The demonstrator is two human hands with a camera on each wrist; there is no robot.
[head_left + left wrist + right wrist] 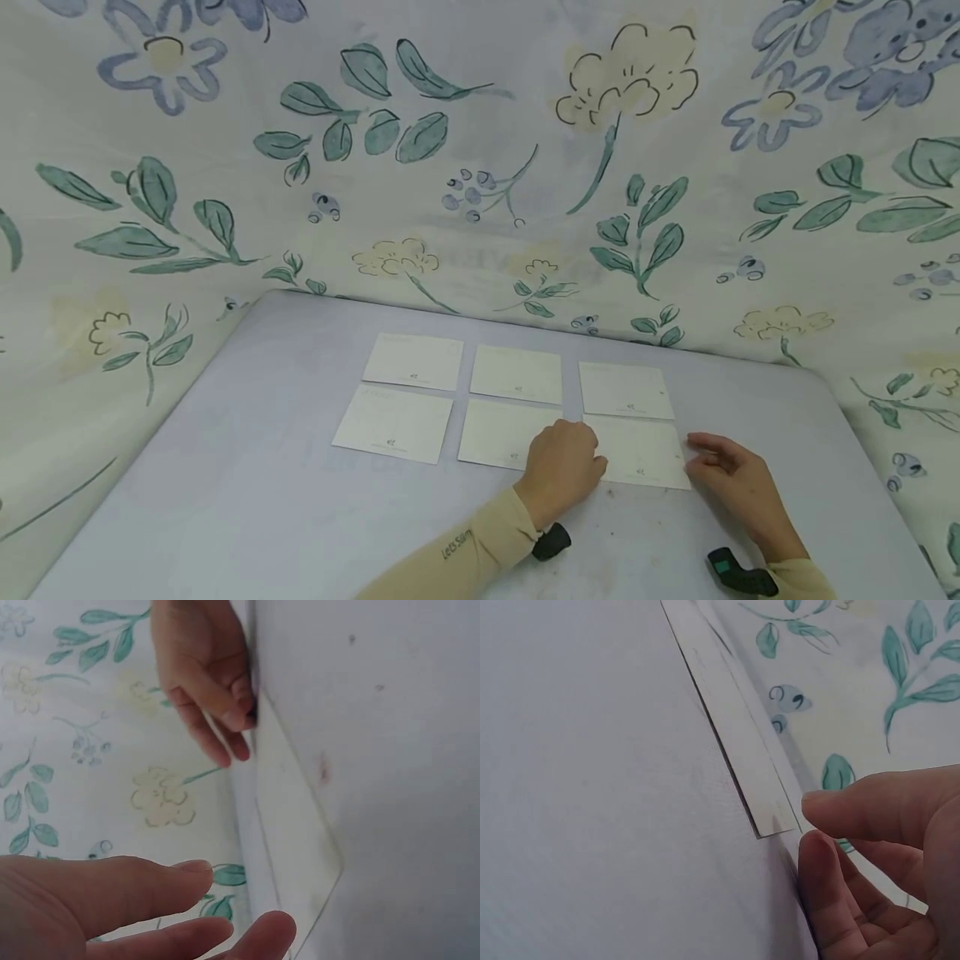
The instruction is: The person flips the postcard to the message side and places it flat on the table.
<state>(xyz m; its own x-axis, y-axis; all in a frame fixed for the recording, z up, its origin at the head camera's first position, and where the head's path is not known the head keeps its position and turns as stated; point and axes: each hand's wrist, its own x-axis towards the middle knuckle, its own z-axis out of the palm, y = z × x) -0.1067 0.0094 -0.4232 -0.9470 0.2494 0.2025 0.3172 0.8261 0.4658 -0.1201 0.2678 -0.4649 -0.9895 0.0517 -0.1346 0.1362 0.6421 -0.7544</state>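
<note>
The white card (641,450) at the front right lies flat on the table between both hands. At its left edge is my left hand (561,462), which also covers part of the front middle card (495,433). My right hand (738,487) is beside the right edge, fingers loosely bent and fingertips right at the border. In the left wrist view, the thumb and fingers of the left hand (135,907) are spread apart near the card (292,817). The right wrist view has the right thumb (847,804) and fingers just off the card's corner (776,825), with nothing between them.
Several similar cards make two rows, including the back right card (626,390), back middle card (516,375), back left card (412,361) and front left card (393,423). A pale table (225,467) bears them. Flower-patterned cloth (480,250) hangs behind it.
</note>
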